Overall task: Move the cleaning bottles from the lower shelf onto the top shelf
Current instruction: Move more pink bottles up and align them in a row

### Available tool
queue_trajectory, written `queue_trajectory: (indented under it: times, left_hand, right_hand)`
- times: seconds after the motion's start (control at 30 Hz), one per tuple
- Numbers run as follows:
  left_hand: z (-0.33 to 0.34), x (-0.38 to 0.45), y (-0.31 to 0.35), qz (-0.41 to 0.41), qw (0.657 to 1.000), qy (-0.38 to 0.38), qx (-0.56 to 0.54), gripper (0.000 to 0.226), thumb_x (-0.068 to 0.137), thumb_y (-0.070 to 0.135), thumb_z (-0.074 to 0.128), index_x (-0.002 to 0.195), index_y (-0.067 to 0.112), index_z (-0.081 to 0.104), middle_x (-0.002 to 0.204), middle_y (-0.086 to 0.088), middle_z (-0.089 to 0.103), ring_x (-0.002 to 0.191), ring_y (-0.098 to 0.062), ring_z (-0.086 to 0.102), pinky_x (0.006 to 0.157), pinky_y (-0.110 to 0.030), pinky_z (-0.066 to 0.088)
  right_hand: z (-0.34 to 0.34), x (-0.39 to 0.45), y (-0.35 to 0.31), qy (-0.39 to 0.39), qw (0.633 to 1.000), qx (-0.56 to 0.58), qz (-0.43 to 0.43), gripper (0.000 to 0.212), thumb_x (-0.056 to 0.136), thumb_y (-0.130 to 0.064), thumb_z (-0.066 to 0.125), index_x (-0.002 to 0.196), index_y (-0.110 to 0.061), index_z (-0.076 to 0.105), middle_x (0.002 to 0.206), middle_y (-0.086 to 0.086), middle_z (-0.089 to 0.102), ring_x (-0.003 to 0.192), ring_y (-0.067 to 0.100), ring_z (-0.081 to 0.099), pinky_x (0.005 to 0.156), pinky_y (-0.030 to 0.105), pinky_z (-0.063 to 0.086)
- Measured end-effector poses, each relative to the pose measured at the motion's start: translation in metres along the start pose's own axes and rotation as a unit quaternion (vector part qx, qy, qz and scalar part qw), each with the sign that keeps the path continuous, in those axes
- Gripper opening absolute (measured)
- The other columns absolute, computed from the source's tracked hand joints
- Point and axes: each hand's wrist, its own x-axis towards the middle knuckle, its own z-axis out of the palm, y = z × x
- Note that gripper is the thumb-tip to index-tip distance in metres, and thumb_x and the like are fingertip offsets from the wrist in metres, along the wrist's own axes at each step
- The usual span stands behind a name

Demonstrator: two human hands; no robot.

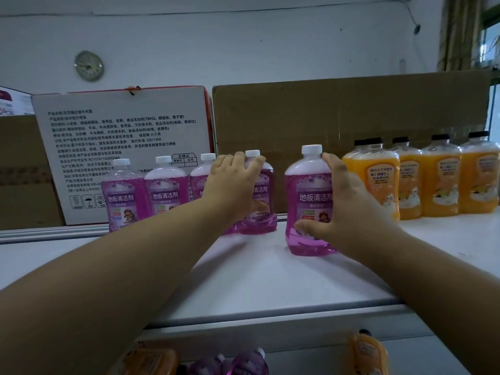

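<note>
Both my hands are up on the white top shelf (257,280). My left hand (232,185) grips a purple floor-cleaner bottle (261,209) that stands at the end of a row of purple bottles (165,185). My right hand (349,207) grips another purple bottle (308,201) with a white cap, standing upright on the shelf a little nearer to me. Several orange bottles (438,182) with black caps stand in a row to the right. Down on the lower shelf I see the tops of purple bottles (243,364) and orange bottles (368,350).
A white printed carton (124,136) and a large brown cardboard box (338,112) stand right behind the bottle rows. Another brown box (21,171) sits at far left. A round clock (89,66) hangs on the wall. The shelf's front edge (270,318) runs below my arms.
</note>
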Motion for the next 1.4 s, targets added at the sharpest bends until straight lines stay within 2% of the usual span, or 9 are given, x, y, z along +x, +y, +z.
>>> queue_trajectory:
  times: [0.37,0.57,0.67,0.73,0.8,0.93,1.1,1.27,1.4]
  left_hand:
    - [0.002,0.004,-0.005,-0.002,1.000,-0.015,0.000,0.106,0.065,0.068,0.077,0.148,0.023,0.029,0.137,-0.014,0.046,0.128,-0.032,0.042,0.111,-0.043,0.026]
    - [-0.013,-0.006,-0.002,-0.021,0.999,-0.038,0.001,0.103,0.075,0.057,0.076,0.154,0.022,0.018,0.143,-0.014,0.043,0.131,-0.030,0.040,0.112,-0.043,0.027]
    - [-0.030,-0.021,0.008,-0.051,0.998,-0.015,-0.033,0.077,0.079,0.058,0.069,0.138,0.019,0.038,0.124,-0.007,0.049,0.111,-0.026,0.046,0.097,-0.041,0.040]
    - [-0.036,-0.037,0.019,-0.034,0.992,-0.070,-0.103,0.061,0.081,0.059,0.064,0.125,0.020,0.046,0.117,-0.004,0.051,0.103,-0.023,0.048,0.089,-0.039,0.044]
    - [-0.038,-0.055,0.032,-0.010,0.973,-0.168,-0.156,0.058,0.082,0.065,0.059,0.121,0.024,0.048,0.117,-0.001,0.053,0.101,-0.021,0.049,0.087,-0.037,0.045]
    - [-0.035,-0.075,0.046,-0.005,0.943,-0.271,-0.196,0.062,0.085,0.073,0.048,0.127,0.028,0.050,0.127,0.001,0.052,0.115,-0.021,0.047,0.096,-0.040,0.042]
    - [-0.037,-0.078,0.049,-0.012,0.935,-0.296,-0.193,0.054,0.089,0.071,0.043,0.119,0.028,0.055,0.122,0.000,0.054,0.112,-0.021,0.045,0.096,-0.040,0.041]
    - [-0.039,-0.079,0.050,-0.011,0.937,-0.294,-0.188,0.049,0.090,0.069,0.043,0.116,0.028,0.054,0.119,0.000,0.052,0.109,-0.020,0.042,0.095,-0.040,0.039]
    - [-0.038,-0.078,0.049,-0.013,0.936,-0.293,-0.193,0.046,0.090,0.069,0.043,0.113,0.030,0.053,0.115,0.002,0.051,0.106,-0.018,0.042,0.095,-0.040,0.040]
  right_hand:
    - [0.002,0.002,0.002,0.000,1.000,-0.012,0.003,0.116,0.065,-0.051,0.084,0.142,-0.050,-0.001,0.131,0.002,0.038,0.098,0.010,0.043,0.082,0.031,0.050]
    - [-0.002,0.006,0.002,-0.038,0.999,-0.021,0.011,0.121,0.064,-0.048,0.086,0.143,-0.050,-0.005,0.129,0.000,0.037,0.096,0.010,0.048,0.080,0.025,0.047]
    - [-0.003,0.011,-0.001,-0.040,0.999,-0.028,0.022,0.118,0.064,-0.045,0.087,0.142,-0.050,-0.001,0.126,0.002,0.039,0.096,0.014,0.054,0.083,0.032,0.053]
    - [-0.002,0.018,-0.003,-0.045,0.998,-0.044,0.027,0.116,0.063,-0.044,0.088,0.142,-0.047,0.002,0.122,0.003,0.040,0.095,0.017,0.057,0.080,0.032,0.054]
    - [0.001,0.026,-0.003,-0.049,0.995,-0.075,0.033,0.115,0.063,-0.045,0.088,0.142,-0.041,0.005,0.118,0.005,0.041,0.095,0.020,0.058,0.079,0.032,0.054]
    - [0.012,0.045,0.000,-0.070,0.988,-0.123,0.057,0.116,0.066,-0.043,0.087,0.146,-0.035,0.003,0.120,0.011,0.043,0.094,0.020,0.054,0.080,0.034,0.054]
    - [0.024,0.069,0.009,-0.093,0.986,-0.109,0.090,0.115,0.070,-0.034,0.087,0.148,-0.033,0.003,0.131,0.015,0.039,0.105,0.028,0.057,0.085,0.040,0.054]
    - [0.040,0.076,0.023,-0.064,0.993,-0.074,0.072,0.108,0.073,-0.030,0.085,0.145,-0.039,0.006,0.126,0.011,0.041,0.092,0.018,0.053,0.080,0.037,0.055]
    - [0.049,0.077,0.031,-0.054,0.995,-0.049,0.067,0.110,0.072,-0.031,0.085,0.144,-0.044,0.004,0.129,0.008,0.041,0.100,0.019,0.056,0.083,0.037,0.055]
